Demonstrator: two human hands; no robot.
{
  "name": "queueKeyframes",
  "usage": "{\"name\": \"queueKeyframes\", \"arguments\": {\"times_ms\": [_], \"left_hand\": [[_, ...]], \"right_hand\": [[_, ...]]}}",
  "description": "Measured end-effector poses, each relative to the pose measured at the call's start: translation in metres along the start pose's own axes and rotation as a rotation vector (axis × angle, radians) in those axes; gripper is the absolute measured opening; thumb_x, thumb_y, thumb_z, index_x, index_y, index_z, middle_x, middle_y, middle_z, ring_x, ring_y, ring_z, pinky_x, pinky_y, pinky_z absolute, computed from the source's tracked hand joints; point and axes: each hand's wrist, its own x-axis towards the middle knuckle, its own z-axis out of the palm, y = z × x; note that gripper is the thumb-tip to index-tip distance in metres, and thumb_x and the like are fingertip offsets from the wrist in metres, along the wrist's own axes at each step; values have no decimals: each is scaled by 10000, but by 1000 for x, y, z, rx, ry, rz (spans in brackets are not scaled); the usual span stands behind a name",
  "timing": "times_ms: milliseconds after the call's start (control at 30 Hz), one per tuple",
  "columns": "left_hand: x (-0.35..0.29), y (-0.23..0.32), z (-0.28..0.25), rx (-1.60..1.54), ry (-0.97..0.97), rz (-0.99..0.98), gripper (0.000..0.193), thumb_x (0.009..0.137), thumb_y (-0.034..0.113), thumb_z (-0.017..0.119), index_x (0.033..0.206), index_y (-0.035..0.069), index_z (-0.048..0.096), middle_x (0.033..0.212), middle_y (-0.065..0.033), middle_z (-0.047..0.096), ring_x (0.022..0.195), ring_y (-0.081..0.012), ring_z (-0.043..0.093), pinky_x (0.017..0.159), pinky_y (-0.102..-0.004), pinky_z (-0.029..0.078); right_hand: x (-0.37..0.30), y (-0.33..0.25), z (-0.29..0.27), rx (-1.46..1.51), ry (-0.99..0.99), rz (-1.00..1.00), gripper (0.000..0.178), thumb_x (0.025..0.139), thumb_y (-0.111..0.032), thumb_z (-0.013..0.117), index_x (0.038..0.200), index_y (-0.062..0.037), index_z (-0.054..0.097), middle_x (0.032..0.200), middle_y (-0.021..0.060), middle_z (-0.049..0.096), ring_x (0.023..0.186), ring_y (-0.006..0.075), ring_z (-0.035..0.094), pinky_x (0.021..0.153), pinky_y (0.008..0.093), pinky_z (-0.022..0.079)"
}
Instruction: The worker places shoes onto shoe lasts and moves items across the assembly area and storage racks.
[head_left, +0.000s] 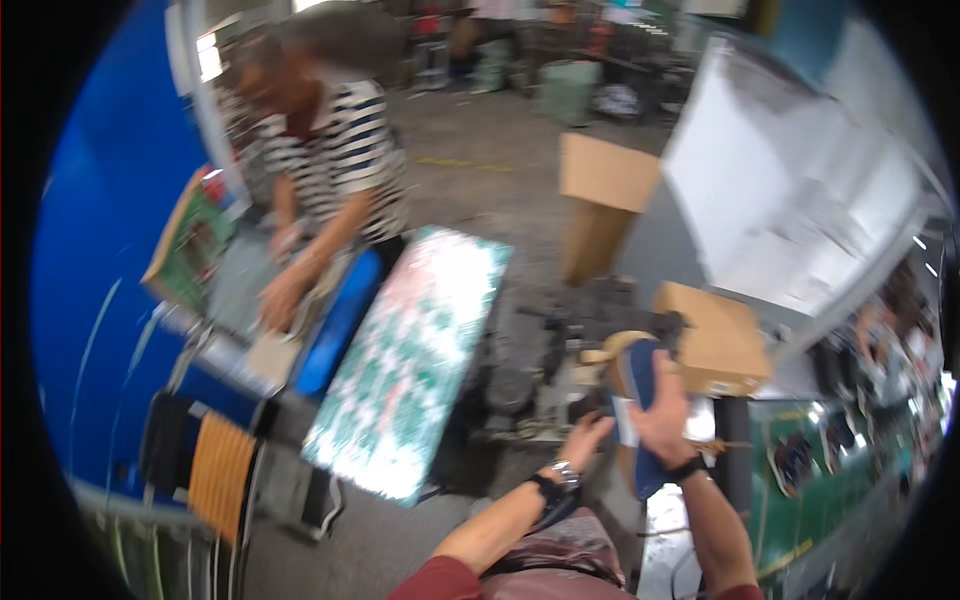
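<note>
Right hand (664,415) gripping blue shoe (642,371), left hand (586,441) beside (grip unclear); cardboard box (715,345) just beyond.

Left hand (585,440) near right hand (664,412)

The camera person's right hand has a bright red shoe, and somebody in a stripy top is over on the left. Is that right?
Not quite: the shoe is blue, not bright red, as the head view shows. The right hand does have it, and the person in the stripy top is over on the left.
</note>
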Motion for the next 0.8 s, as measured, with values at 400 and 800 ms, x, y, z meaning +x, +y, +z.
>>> {"name": "queueKeyframes", "arguments": {"times_ms": [400,800], "left_hand": [[-10,-11,38,-587,-330,-116,842,956,707,504,1477,48,446,1424,-147,569,1266,-315,582,1040,-458,511],[-113,41,-112,518,-170,-169,744,870,209,748,1465,-60,390,877,-57,633,599,-124,583,494,-277,453]], "right_hand": [[-33,-29,-23,100,50,144,1044,793,-278,741,1635,-148,139,1170,197,510,896,436,642,769,496,553],[-104,-4,19,1671,-24,911,893,1020,-564,500,1640,-71,87,1524,182,440,1344,259,495,1103,377,389]]}}
